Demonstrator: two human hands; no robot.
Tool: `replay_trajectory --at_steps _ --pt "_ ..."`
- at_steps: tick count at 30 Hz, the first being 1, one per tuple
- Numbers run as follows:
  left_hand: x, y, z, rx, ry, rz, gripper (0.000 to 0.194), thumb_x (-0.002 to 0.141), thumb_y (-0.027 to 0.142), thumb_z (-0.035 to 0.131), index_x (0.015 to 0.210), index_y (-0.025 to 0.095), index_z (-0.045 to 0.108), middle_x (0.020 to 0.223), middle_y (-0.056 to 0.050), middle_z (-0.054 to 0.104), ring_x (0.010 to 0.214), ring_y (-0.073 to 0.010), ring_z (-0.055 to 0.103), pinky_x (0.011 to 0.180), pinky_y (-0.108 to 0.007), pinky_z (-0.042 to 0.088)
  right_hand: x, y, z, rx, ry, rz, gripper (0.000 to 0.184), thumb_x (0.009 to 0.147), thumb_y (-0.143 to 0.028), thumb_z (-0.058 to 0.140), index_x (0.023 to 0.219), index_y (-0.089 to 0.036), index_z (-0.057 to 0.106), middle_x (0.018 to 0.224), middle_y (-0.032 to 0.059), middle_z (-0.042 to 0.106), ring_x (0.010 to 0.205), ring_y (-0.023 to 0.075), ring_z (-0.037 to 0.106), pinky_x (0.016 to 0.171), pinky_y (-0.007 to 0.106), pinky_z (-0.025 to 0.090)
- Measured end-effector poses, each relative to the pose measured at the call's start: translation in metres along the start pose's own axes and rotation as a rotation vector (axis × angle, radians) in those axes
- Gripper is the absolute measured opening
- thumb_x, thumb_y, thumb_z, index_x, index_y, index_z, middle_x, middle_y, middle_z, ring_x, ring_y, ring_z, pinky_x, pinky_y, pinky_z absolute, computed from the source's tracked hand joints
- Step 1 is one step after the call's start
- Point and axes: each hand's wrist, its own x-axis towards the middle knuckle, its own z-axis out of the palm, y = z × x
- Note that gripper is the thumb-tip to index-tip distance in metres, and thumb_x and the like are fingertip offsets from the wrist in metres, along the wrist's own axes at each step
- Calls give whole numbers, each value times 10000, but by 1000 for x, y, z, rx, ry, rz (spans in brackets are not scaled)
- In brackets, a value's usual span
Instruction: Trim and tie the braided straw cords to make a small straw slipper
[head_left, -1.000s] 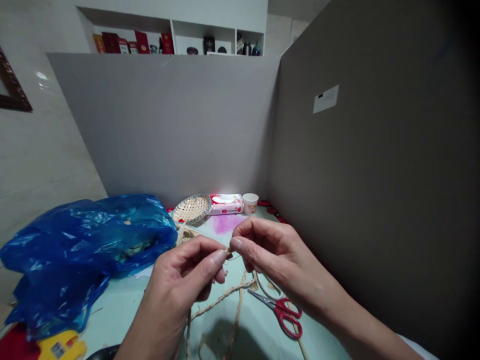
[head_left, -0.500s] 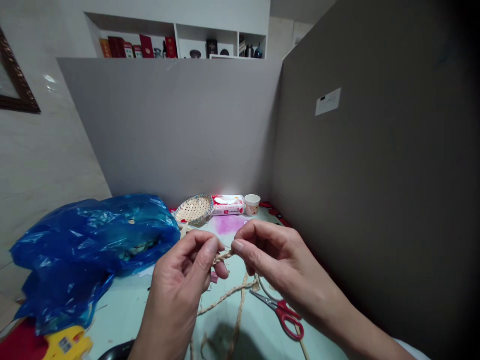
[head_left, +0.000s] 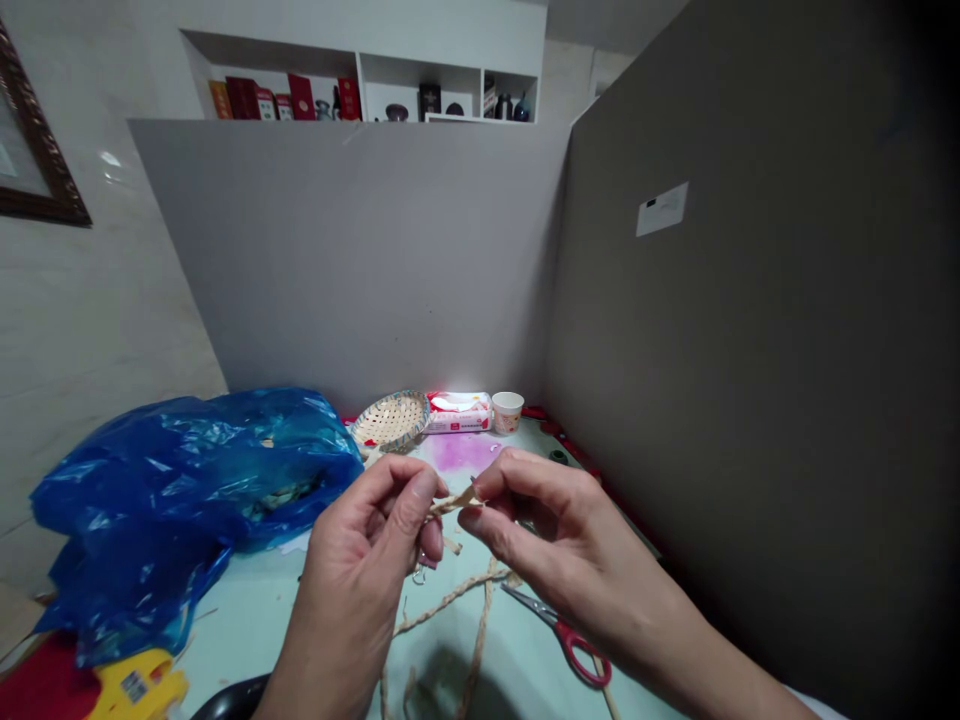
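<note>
A braided straw cord (head_left: 450, 503) stretches between my two hands above the table. My left hand (head_left: 379, 540) pinches it between thumb and forefinger. At the cord's other end, my right hand (head_left: 544, 520) has thumb and forefinger around the strands, the tips slightly apart. More braided cord (head_left: 480, 620) hangs or lies below, crossing another length. Scissors with red handles (head_left: 581, 655) lie under my right hand, blades pointing left. A small metal clip (head_left: 420, 574) shows just beneath my left fingers.
A blue plastic bag (head_left: 195, 470) fills the left side. At the back stand a woven basket (head_left: 394, 420), a tissue pack (head_left: 459, 412) and a paper cup (head_left: 508, 413). A yellow and red object (head_left: 139, 685) sits at front left. Grey panels (head_left: 360, 250) enclose the back and right.
My right thumb and forefinger have spread a little, showing more of the cord's strands. A metal clip now shows below my left hand. The view has shifted slightly.
</note>
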Motion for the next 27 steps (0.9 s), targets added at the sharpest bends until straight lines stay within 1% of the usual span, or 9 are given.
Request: replay_trajectory --at_steps 3,9,12,16,20,22,24,25,27 --pt "1 1 2 -22 43 5 182 882 346 642 754 219 621 566 60 507 539 -93 447 519 -184 365 -1 -1 2 -29 38 -45 158 893 -206 607 738 -184 631 713 -16 585 663 120 517 619 254 409" --pt "4 0 2 11 84 -21 238 856 422 657 754 209 619 575 48 508 525 -105 449 447 -182 334 -8 4 12 -172 155 -249 122 899 -139 581 814 -198 647 778 14 574 682 131 536 609 252 417" --pt "4 -1 -1 38 102 6 260 849 448 654 742 215 610 576 46 506 515 -115 459 436 -191 340 -9 12 15 -334 191 -381 135 902 -107 551 876 -190 653 763 31 584 649 136 541 580 252 423" --pt "3 -3 1 88 116 60 212 843 393 654 718 228 611 619 36 527 565 -141 515 501 -215 422 -11 16 19 -602 274 -564 172 890 -69 532 872 -184 657 702 40 581 607 149 520 532 260 404" --pt "3 -9 7 149 209 134 177 864 320 608 710 234 601 630 39 528 582 -145 516 566 -236 435 -15 14 21 -823 327 -655 159 861 -57 550 857 -161 669 698 54 618 595 160 504 530 290 406" --pt "3 -12 7 202 207 161 168 872 308 596 721 233 594 648 36 542 598 -148 524 598 -246 438 -15 13 21 -916 376 -708 153 851 -64 574 901 -156 686 735 64 660 615 173 522 557 316 422" --pt "4 -14 5 251 162 159 163 879 307 589 734 232 590 678 24 569 626 -160 544 624 -258 443 -14 14 21 -980 430 -783 169 849 -59 587 938 -153 695 807 78 706 685 190 568 615 336 453" --pt "5 -14 3 266 135 157 164 883 307 583 737 233 587 691 16 580 644 -169 557 629 -264 443 -12 14 20 -989 440 -839 176 855 -54 580 950 -146 696 865 91 728 761 203 601 668 343 475" --pt "5 -14 1 280 87 164 163 889 294 573 737 236 582 723 1 610 680 -186 580 644 -275 444 -9 16 20 -959 397 -955 196 882 -43 532 971 -117 691 1002 127 746 955 225 630 796 352 497"
